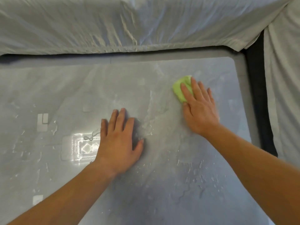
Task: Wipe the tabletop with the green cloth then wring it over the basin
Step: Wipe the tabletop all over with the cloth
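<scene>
A folded light green cloth (179, 89) lies on the wet grey tabletop (65, 88), toward its far right. My right hand (198, 108) presses flat on the cloth with fingers spread, covering its near right part. My left hand (120, 140) rests palm down on the bare tabletop near the middle, fingers apart, holding nothing. Water streaks and droplets (194, 174) cover the surface, and smeared wet tracks run between my hands. No basin shows in this view.
A crumpled white sheet (113, 25) hangs along the far edge of the table and down the right side (284, 95). A dark gap (258, 101) separates the table's right edge from it. Ceiling light reflects off the wet surface at the left (84, 146).
</scene>
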A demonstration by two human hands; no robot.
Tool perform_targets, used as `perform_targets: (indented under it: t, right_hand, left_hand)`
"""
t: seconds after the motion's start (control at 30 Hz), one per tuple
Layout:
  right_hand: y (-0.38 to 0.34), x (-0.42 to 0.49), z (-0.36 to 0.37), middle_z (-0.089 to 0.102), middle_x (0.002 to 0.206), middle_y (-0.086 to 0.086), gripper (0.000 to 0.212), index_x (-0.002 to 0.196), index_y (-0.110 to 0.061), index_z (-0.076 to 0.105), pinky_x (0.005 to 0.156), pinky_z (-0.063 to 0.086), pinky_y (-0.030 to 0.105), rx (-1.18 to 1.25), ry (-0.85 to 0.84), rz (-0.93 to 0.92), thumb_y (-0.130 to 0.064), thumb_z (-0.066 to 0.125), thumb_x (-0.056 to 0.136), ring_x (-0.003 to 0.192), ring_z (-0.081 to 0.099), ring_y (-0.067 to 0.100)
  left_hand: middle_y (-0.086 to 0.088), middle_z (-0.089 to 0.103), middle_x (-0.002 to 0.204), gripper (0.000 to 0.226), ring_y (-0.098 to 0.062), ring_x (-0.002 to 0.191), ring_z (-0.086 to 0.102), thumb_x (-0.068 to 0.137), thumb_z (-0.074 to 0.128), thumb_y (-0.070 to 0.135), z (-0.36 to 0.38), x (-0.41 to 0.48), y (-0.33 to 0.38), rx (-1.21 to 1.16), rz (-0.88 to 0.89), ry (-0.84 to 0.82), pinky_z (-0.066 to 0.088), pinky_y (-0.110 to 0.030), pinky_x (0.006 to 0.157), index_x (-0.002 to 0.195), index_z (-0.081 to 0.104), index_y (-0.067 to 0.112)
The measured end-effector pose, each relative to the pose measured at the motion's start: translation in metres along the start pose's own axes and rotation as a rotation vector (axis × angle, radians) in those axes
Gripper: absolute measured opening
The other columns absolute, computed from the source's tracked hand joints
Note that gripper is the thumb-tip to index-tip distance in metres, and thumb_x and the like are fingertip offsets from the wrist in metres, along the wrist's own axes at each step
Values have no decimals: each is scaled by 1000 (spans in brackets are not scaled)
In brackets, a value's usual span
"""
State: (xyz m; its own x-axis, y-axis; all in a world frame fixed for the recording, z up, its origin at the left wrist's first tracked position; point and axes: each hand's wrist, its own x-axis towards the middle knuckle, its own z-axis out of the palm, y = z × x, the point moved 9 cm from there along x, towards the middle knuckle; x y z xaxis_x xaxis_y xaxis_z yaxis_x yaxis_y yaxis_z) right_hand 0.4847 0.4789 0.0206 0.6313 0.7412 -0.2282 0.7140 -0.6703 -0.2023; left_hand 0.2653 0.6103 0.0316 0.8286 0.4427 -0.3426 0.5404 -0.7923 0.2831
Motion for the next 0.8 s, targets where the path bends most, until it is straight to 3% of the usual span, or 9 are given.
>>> perform_targets:
  t: [0.1, 0.27, 0.37, 0.43, 0.5, 0.57, 0.63, 0.67, 0.8]
  right_hand:
    - [-3, -16, 5, -7, 169, 2, 61, 160, -32, 7, 125, -5, 44, 18, 61, 141, -33, 29, 103, 155, -4, 30]
    - [-29, -98, 31, -1, 169, -1, 59, 159, -34, 16, 126, 1, 46, -50, -44, -229, -37, 30, 102, 156, 1, 25]
    - [42, -79, 10, -4, 169, -1, 60, 158, -38, 8, 125, -5, 43, 34, 40, 186, -41, 26, 101, 156, -2, 25]
    - [48, -83, 11, -10, 169, 0, 62, 158, -36, 0, 125, -7, 43, 79, 86, 389, -39, 25, 101, 155, -7, 26]
    - [4, -105, 25, -11, 169, 1, 63, 159, -34, 1, 126, -4, 46, 50, 91, 300, -38, 27, 101, 155, -9, 27]
    - [-43, -140, 44, -6, 169, 0, 62, 160, -33, 10, 126, 0, 48, 22, 28, 53, -38, 30, 101, 155, -4, 28]
    - [-42, -155, 47, -3, 169, -3, 60, 159, -34, 15, 126, 2, 47, -4, -16, -109, -36, 35, 102, 156, 2, 27]
    - [-22, -151, 42, -1, 169, -3, 60, 159, -35, 16, 126, 1, 47, -14, -11, -94, -34, 36, 102, 155, 3, 26]
    - [84, -128, 13, -3, 169, 3, 65, 159, -35, 7, 124, -6, 42, 26, 50, 316, -30, 37, 101, 155, -1, 28]
  left_hand:
    - [-13, 6, 164, 71, -34, 152, -4, 87, 41, 64, 6, -1, 4, 30, 1, -6, 7, -60, 119, 143, 30, 22]
    - [-17, 3, 163, 76, -38, 151, -4, 84, 47, 64, 12, -1, 5, 60, 12, -5, 5, -64, 117, 142, 29, 18]
    - [-17, 4, 163, 75, -39, 151, -3, 84, 45, 66, 13, -2, 4, 50, 23, 17, 5, -64, 117, 141, 30, 19]
    - [-16, 4, 163, 74, -37, 151, -4, 84, 45, 66, 13, -2, 4, 53, 23, 20, 5, -63, 117, 141, 28, 21]
    - [-15, 3, 163, 72, -35, 151, -5, 86, 47, 63, 12, -4, 8, 51, 32, 31, 4, -63, 117, 142, 29, 21]
    - [-13, 0, 164, 71, -33, 151, -7, 88, 49, 57, 12, -9, 14, 47, 53, 39, 1, -63, 117, 146, 30, 20]
    - [-12, -1, 165, 70, -33, 151, -9, 89, 49, 55, 16, -17, 26, 52, 94, 34, -1, -62, 117, 148, 30, 21]
    - [-12, 0, 165, 70, -33, 151, -9, 89, 47, 57, 20, -22, 33, 55, 118, 25, -1, -62, 117, 148, 30, 22]
    - [-14, 3, 165, 75, -34, 151, -7, 88, 41, 66, 35, -37, 58, 84, 173, -13, 2, -62, 117, 149, 27, 25]
